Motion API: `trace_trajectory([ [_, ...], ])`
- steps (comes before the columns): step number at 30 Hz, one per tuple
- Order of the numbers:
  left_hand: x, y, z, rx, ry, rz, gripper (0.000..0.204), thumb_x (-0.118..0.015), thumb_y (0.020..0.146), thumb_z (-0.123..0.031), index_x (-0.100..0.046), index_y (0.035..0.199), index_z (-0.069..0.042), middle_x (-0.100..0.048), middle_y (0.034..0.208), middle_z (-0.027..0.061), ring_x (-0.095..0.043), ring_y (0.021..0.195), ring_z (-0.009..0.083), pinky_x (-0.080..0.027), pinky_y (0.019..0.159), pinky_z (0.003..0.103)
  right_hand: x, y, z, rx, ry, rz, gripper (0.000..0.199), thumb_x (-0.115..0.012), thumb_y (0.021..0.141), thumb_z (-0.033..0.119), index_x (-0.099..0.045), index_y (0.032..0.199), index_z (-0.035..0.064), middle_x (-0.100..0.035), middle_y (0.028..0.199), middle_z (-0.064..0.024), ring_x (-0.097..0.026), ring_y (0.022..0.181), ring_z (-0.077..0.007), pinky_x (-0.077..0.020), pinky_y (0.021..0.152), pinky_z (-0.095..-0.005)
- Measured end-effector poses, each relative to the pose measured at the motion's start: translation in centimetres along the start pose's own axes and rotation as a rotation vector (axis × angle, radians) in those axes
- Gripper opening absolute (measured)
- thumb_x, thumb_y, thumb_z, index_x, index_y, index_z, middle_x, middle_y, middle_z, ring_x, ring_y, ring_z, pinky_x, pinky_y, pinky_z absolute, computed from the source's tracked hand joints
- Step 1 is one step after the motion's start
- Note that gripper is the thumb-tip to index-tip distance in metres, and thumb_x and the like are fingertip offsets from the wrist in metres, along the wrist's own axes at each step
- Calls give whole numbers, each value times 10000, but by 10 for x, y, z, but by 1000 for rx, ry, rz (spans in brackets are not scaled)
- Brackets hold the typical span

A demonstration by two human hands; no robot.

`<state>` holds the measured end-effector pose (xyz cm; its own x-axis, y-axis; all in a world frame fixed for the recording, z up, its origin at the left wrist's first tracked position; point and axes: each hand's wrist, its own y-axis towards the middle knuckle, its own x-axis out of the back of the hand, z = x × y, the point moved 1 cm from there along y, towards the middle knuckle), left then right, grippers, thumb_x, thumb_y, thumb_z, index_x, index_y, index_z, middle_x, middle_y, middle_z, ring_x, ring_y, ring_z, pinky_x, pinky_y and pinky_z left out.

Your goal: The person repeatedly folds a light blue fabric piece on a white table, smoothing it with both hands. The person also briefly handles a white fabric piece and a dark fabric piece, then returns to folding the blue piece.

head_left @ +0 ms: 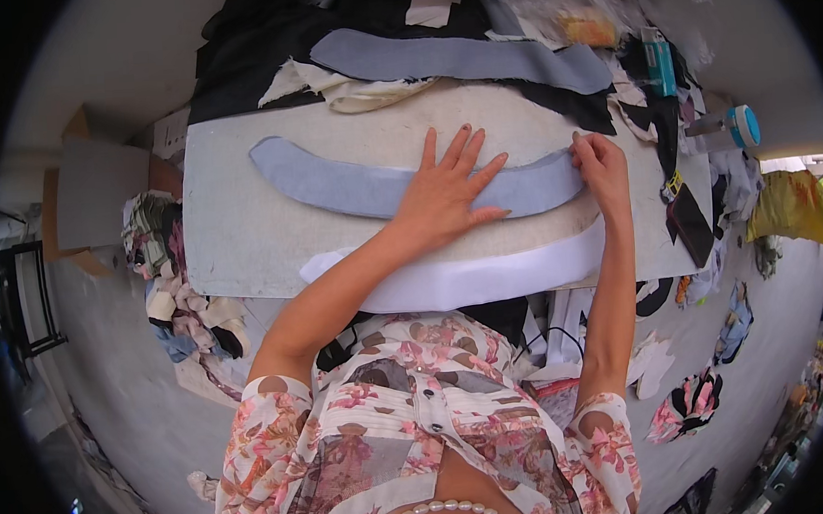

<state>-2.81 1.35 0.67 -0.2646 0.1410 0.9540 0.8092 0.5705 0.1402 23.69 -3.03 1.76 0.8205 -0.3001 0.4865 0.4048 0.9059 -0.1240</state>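
Note:
A curved light-blue fabric strip (333,188) lies across the middle of the work table. My left hand (447,188) presses flat on it with the fingers spread. At the strip's right end, my right hand (600,166) pinches the fabric edge between thumb and fingers. Nearer to me, along the table's front edge, rests a curved white fabric strip (469,282); my right forearm passes over its right end. Beyond both, another grey-blue curved strip (457,57) lies on top of black cloth and a cream scrap.
The pale table (229,229) has a dark phone (690,227) by its right edge. A clear jar with a blue lid (745,127) and a teal box (659,62) stand at the right. Fabric scraps (154,235) heap at the left, near a cardboard box (101,194); more scraps lie on the floor.

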Motion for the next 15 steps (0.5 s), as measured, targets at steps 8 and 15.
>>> trace_trajectory([
  [8,4,-1,0,2,-140,-65,733,-492,913,-587,-360,1494,-160,-279,1542,214,-186,1461,365,-50,1162,605,-13,23,41,271,3,-104,119,-670,909,142,-657,897,24,-620,733,19,-542,656,-34,-388,543,-195],
  [15,37,-31,16,73,-332,-293,431,-659,879,-336,-601,1233,-96,-406,1450,200,-240,1435,382,-128,1136,614,-130,74,135,571,-67,149,130,-688,840,92,-681,933,1,-671,776,-32,-599,685,-85,-487,633,-251],
])
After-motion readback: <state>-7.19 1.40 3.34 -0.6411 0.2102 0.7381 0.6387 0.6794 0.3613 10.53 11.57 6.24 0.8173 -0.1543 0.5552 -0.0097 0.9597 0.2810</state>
